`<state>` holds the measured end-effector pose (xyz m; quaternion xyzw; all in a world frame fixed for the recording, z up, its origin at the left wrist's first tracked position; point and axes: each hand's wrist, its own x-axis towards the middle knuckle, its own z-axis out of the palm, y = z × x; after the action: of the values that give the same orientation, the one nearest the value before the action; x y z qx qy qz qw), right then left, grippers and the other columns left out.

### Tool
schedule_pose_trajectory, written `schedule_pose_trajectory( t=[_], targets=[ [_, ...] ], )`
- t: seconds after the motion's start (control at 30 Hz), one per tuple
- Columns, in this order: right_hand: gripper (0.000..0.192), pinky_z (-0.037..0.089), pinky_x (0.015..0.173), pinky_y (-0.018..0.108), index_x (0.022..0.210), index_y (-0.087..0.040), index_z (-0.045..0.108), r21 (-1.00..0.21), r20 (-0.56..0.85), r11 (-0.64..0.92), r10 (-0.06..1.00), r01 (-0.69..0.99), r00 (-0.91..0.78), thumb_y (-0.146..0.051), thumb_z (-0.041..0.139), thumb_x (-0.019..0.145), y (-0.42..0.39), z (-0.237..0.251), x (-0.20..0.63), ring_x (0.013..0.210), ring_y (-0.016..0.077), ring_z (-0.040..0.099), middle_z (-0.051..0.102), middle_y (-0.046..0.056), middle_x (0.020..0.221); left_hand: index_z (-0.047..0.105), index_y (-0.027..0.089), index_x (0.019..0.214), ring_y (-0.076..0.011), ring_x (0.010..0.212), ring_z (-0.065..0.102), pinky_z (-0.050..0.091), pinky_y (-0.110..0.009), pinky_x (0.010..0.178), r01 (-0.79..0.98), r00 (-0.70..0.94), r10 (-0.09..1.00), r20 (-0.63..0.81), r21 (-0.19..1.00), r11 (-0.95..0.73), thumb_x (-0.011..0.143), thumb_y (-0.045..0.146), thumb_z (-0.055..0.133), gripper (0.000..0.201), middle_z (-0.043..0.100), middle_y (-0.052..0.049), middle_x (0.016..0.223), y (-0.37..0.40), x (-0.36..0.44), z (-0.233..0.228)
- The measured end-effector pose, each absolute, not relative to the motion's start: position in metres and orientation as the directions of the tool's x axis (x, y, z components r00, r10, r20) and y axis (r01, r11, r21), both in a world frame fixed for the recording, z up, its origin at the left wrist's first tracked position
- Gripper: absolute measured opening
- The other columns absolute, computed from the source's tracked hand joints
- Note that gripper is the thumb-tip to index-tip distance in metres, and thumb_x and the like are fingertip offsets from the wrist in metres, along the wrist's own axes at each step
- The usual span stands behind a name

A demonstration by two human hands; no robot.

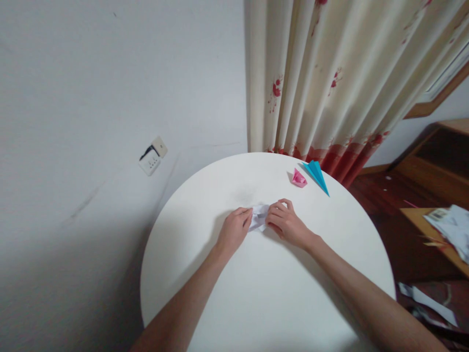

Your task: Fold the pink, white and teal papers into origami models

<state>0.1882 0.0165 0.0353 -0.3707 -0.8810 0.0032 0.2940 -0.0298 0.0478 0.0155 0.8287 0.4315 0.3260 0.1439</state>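
Counter: spread around the white paper, giving us room.
Grip: our left hand and right hand pinched its sides; uneven pulling could have torn it.
Pink folded paper: beyond it, rightward.
Blue paper plane: farther right of it, near the counter's edge; a nudge might have dropped it.

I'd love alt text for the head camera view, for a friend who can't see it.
A person's left hand and right hand hold a piece of folded white paper between them on a round white table. Beyond the right hand lie a small pink folded paper piece and a blue paper plane, near a flowered curtain.
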Motion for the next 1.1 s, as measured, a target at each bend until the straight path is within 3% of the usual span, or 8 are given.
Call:
schedule_pose_trajectory(
  t=[0.3, 0.4, 0.5, 0.73, 0.8, 0.93, 1.03, 1.1],
  targets=[
    [0.010, 0.030, 0.087, 0.040, 0.088, -0.020, 0.066, -0.169, 0.476, 0.615, 0.735, 0.770, -0.482, -0.015, 0.059, 0.093, 0.019, 0.030, 0.193, 0.088, 0.0201, 0.054, 0.067, 0.004, 0.086, 0.075, 0.016, 0.090, -0.0191, 0.090, 0.067, 0.049, -0.027, 0.083, 0.414, 0.015, 0.859, 0.513, 0.778, -0.472, 0.097, 0.032, 0.052, 0.029, 0.073, -0.005, 0.095, 0.047, -0.032, 0.026],
    [0.008, 0.030, 0.091, 0.041, 0.089, -0.020, 0.065, -0.174, 0.518, 0.598, 0.731, 0.783, -0.443, -0.014, 0.061, 0.091, 0.019, 0.030, 0.193, 0.096, 0.0216, 0.054, 0.068, 0.006, 0.096, 0.068, 0.015, 0.067, -0.0157, 0.066, 0.058, 0.043, -0.024, 0.063, 0.295, -0.176, 0.918, 0.357, 0.908, -0.296, 0.093, 0.039, 0.056, 0.037, 0.062, 0.000, 0.066, 0.054, -0.035, 0.021],
    [0.005, 0.029, 0.096, 0.043, 0.090, -0.020, 0.064, -0.180, 0.542, 0.605, 0.719, 0.776, -0.435, -0.016, 0.062, 0.091, 0.019, 0.031, 0.192, 0.110, 0.0242, 0.054, 0.069, 0.007, 0.112, 0.066, 0.014, 0.069, -0.0139, 0.059, 0.053, 0.039, -0.024, 0.057, 0.099, -0.294, 0.947, 0.131, 0.989, -0.106, 0.086, 0.045, 0.060, 0.035, 0.057, 0.003, 0.060, 0.065, -0.041, 0.010],
    [0.011, 0.042, 0.090, 0.035, 0.089, -0.018, 0.064, -0.272, 0.361, 0.591, 0.794, 0.760, -0.488, -0.009, 0.058, 0.088, 0.022, 0.027, 0.190, 0.107, 0.0225, 0.058, 0.070, 0.009, 0.104, 0.067, 0.016, 0.066, -0.0159, 0.061, 0.057, 0.041, -0.024, 0.059, 0.245, -0.183, 0.976, 0.116, 0.967, -0.069, 0.074, 0.034, 0.068, 0.020, 0.062, 0.001, 0.060, 0.085, -0.060, -0.006],
    [0.013, 0.044, 0.089, 0.033, 0.087, -0.018, 0.065, -0.306, 0.329, 0.620, 0.781, 0.723, -0.531, -0.008, 0.056, 0.088, 0.021, 0.029, 0.190, 0.105, 0.0220, 0.059, 0.070, 0.010, 0.104, 0.071, 0.017, 0.079, -0.0161, 0.066, 0.060, 0.044, -0.025, 0.062, 0.275, -0.153, 0.980, 0.128, 0.958, -0.082, 0.068, 0.023, 0.072, 0.013, 0.068, -0.001, 0.075, 0.087, -0.062, -0.005],
    [0.015, 0.046, 0.083, 0.030, 0.088, -0.019, 0.067, -0.401, 0.279, 0.642, 0.765, 0.653, -0.580, -0.027, 0.057, 0.094, 0.016, 0.034, 0.190, 0.097, 0.0214, 0.063, 0.072, 0.009, 0.098, 0.069, 0.026, 0.119, -0.0187, 0.095, 0.065, 0.051, -0.030, 0.081, 0.361, 0.058, 0.959, 0.279, 0.889, -0.281, 0.066, 0.008, 0.071, 0.056, 0.066, -0.005, 0.120, 0.085, -0.061, 0.004],
    [0.028, 0.044, 0.075, 0.028, 0.088, -0.021, 0.069, -0.460, 0.235, 0.584, 0.806, 0.669, -0.543, -0.038, 0.049, 0.099, 0.014, 0.033, 0.190, 0.084, 0.0198, 0.065, 0.073, 0.006, 0.089, 0.075, 0.027, 0.108, -0.0206, 0.108, 0.062, 0.048, -0.035, 0.096, 0.401, 0.307, 0.855, 0.417, 0.758, -0.514, 0.082, 0.014, 0.066, 0.031, 0.068, -0.006, 0.117, 0.079, -0.058, 0.012],
    [0.034, 0.041, 0.068, 0.028, 0.081, -0.021, 0.068, -0.468, 0.234, 0.477, 0.879, 0.744, -0.416, -0.037, 0.045, 0.099, 0.017, 0.030, 0.192, 0.073, 0.0187, 0.063, 0.071, 0.005, 0.079, 0.078, 0.026, 0.100, -0.0204, 0.104, 0.064, 0.049, -0.035, 0.095, 0.401, 0.354, 0.820, 0.449, 0.720, -0.567, 0.089, 0.020, 0.062, 0.020, 0.070, -0.006, 0.109, 0.074, -0.056, 0.015]
  ],
)
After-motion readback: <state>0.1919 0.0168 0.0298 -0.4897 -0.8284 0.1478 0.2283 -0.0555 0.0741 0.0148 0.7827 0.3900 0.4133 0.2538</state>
